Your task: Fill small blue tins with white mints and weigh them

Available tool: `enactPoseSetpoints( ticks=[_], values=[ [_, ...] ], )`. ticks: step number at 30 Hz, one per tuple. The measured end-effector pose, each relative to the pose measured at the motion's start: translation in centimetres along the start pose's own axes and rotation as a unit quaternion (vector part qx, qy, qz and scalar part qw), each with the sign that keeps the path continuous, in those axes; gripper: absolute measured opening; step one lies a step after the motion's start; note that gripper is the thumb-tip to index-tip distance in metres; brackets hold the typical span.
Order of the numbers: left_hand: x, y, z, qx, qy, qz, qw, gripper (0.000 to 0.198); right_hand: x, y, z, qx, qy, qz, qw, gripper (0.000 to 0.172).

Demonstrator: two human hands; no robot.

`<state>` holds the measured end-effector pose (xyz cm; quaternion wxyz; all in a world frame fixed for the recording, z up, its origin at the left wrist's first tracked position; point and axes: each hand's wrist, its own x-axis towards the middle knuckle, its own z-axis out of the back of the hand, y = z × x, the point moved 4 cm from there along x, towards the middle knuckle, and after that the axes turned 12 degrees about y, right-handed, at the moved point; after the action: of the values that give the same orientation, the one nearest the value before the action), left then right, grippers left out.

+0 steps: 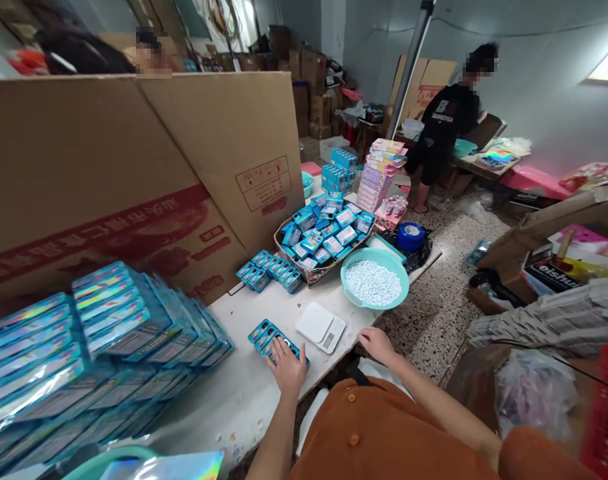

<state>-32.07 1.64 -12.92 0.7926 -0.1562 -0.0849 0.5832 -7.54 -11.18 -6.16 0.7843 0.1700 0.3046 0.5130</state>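
My left hand [287, 365] lies with its fingers spread on a row of small blue boxes [262, 333] on the white table, covering part of the row. My right hand [377, 343] is at the table's front edge, its fingers curled in; whatever they hold, if anything, is too small to make out. Between and beyond the hands sits a white scale [322, 327] with nothing on its plate. Behind it and to the right, a mint-green basin [404, 293] holds many small pale pieces. A carton [311, 275] heaped with blue boxes stands behind the scale.
Tall stacks of blue packs [119, 320] fill the left side, before a large cardboard sheet [209, 140]. Pink boxes [374, 183] and blue tape [411, 237] stand beyond the carton. A person [451, 120] in black stands at a farther table.
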Motion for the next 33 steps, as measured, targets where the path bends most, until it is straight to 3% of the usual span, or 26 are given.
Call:
enactPoseSetpoints(
  ticks=[4,7,10,14,18,24,27,33],
  values=[
    [0.1,0.7,0.2,-0.016,0.012,0.008,1.000,0.077,0.0,-0.4,-0.3,0.000,-0.002,0.008,1.000,0.024],
    [-1.1,1.4,1.1,-0.041,-0.010,0.010,0.999,0.076,-0.2,-1.0,-0.2,0.015,-0.012,0.011,1.000,0.021],
    [-3.9,2.6,1.5,-0.053,-0.029,0.023,0.998,0.073,-0.3,-1.7,0.2,0.020,-0.020,-0.002,1.000,0.021],
    [-9.1,4.6,0.6,-0.059,-0.015,0.067,0.996,0.071,-0.2,-2.4,1.0,0.006,-0.015,-0.002,1.000,0.024],
    [-13.9,4.8,-0.5,-0.087,0.010,0.148,0.985,0.068,0.3,-3.9,0.9,0.002,0.000,0.036,0.999,0.026],
    [-16.0,4.2,-1.3,-0.142,-0.027,0.250,0.958,0.061,3.0,-8.0,0.7,0.006,0.055,0.055,0.997,0.035],
    [-17.3,3.6,-2.1,-0.148,-0.028,0.274,0.950,0.061,4.6,-8.5,2.4,0.000,0.077,0.046,0.996,0.038],
    [-19.1,2.0,-3.3,-0.130,-0.024,0.307,0.943,0.064,9.3,-9.9,9.5,-0.008,0.050,0.014,0.999,0.042]
  ],
)
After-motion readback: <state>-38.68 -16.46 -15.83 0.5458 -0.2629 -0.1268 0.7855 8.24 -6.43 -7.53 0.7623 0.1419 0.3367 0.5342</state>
